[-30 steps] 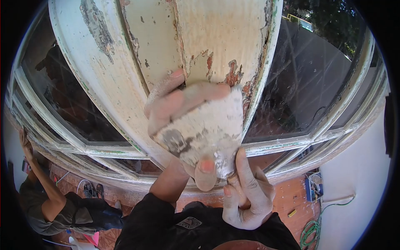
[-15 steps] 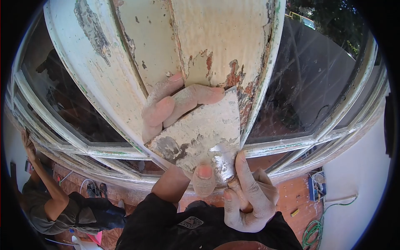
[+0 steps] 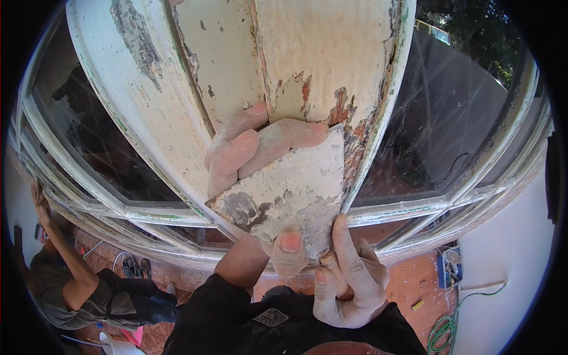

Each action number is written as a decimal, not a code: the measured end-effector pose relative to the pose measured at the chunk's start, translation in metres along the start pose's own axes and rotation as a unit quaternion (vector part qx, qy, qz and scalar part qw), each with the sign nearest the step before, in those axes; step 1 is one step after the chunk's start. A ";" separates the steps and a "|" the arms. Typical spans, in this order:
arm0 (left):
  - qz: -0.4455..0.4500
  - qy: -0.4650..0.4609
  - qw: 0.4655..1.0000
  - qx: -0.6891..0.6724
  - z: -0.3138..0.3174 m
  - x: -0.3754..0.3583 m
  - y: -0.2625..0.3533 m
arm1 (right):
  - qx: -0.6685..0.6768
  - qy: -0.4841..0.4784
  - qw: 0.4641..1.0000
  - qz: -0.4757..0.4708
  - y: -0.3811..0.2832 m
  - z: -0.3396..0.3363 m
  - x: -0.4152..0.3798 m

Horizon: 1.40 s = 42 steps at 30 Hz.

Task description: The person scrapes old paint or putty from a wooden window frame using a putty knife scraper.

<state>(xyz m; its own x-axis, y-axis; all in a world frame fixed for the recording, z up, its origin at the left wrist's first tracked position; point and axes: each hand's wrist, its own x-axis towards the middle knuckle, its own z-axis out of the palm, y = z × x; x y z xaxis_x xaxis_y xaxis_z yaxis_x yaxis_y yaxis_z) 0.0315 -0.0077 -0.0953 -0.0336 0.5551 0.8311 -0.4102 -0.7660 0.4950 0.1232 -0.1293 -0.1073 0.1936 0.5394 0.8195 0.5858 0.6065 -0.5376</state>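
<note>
A wide scraper (image 3: 290,189) with a dusty, paint-smeared blade lies across the middle, in front of a peeling cream-painted wooden panel (image 3: 325,53). My left hand (image 3: 242,142) grips the blade, its fingers behind and over the upper edge and its thumb on the near face. The short handle (image 3: 334,266) sits between the fingers and thumb of my right hand (image 3: 355,284). Both hands are coated in pale dust. Bare reddish patches (image 3: 341,106) show on the panel just above the blade's upper corner.
Glass panes in white frames (image 3: 396,216) flank the panel. Another person (image 3: 83,284) stands at the lower left, one arm raised to the frame. On the tiled floor at the right are a blue tray of items (image 3: 449,266), a green hose (image 3: 442,334) and a small yellow object (image 3: 418,305).
The panel has shifted slightly right in view. My right hand has moved a little left and the bright glare on the blade near the handle is gone. Both hands keep their hold.
</note>
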 end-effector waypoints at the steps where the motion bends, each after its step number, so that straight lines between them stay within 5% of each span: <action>1: 0.050 0.009 0.998 0.039 0.004 0.008 0.000 | 0.007 0.005 1.000 -0.006 0.001 0.002 0.001; 5: 0.145 0.006 0.987 0.064 0.012 0.025 -0.003 | 0.020 0.029 0.999 -0.019 0.004 0.014 -0.001; 8: 0.202 -0.066 0.973 -0.092 0.016 0.029 -0.006 | 0.026 0.061 0.996 -0.054 0.009 0.022 0.000; 14: 0.216 -0.100 0.967 -0.095 0.009 0.031 -0.011 | 0.028 0.055 0.997 -0.041 0.010 0.020 -0.008; 20: 0.095 0.052 0.991 0.082 0.014 0.013 -0.004 | 0.033 0.032 0.999 -0.006 0.010 0.006 -0.003; 23: 0.106 0.000 0.990 0.092 0.008 0.017 -0.007 | 0.018 0.008 1.000 -0.017 0.011 -0.003 -0.003; 26: 0.237 -0.058 0.968 0.056 0.007 0.020 -0.022 | -0.001 -0.012 1.000 -0.003 0.006 -0.008 -0.006; 42: 0.222 -0.010 0.974 0.046 0.015 0.020 -0.013 | 0.004 -0.024 1.000 0.001 0.001 -0.012 0.006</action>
<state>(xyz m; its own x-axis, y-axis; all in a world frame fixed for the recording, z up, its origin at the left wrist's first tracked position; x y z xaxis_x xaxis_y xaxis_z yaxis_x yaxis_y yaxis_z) 0.0499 0.0087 -0.0812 -0.1711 0.1575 0.9726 -0.2758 -0.9554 0.1061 0.1343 -0.1331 -0.1005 0.1575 0.5675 0.8081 0.5788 0.6100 -0.5412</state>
